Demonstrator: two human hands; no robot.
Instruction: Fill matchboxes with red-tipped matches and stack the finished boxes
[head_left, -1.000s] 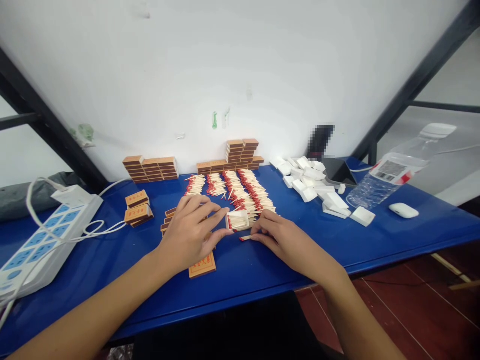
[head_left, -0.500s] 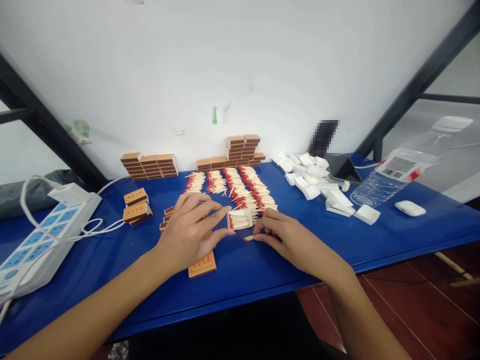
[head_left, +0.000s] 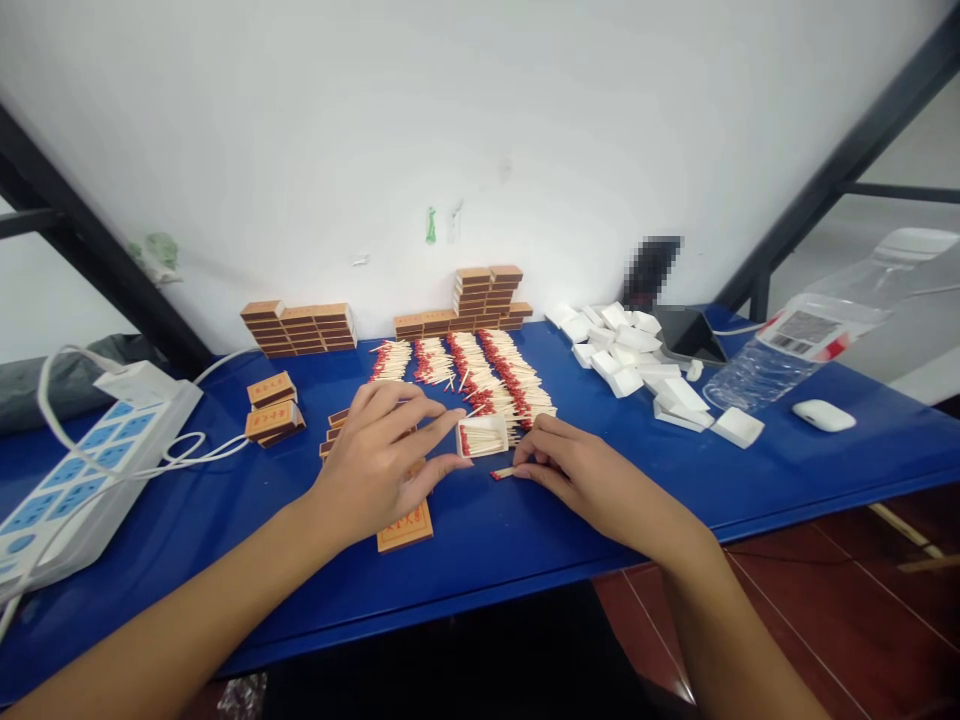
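A small white matchbox tray (head_left: 484, 452) filled with red-headed matches sits on the blue table. My left hand (head_left: 386, 455) holds its left end, index finger at the far corner and thumb at the near one. Just right of the tray, my right hand (head_left: 566, 465) pinches a few matches (head_left: 503, 473), their red heads pointing left. Rows of loose matches (head_left: 491, 375) lie behind the tray. Under and beside my left hand are brown matchboxes (head_left: 406, 530), partly hidden by it.
Matchboxes are stacked along the wall at left (head_left: 300, 330) and centre (head_left: 487, 300). White empty trays (head_left: 619, 345) lie heaped at right, near a plastic bottle (head_left: 795, 330) and a white case (head_left: 823, 415). A power strip (head_left: 97, 470) with cables occupies the left.
Both hands keep nearly the same pose. The matches in my right hand have shifted very slightly to the right in view, and the whole view has moved a little.
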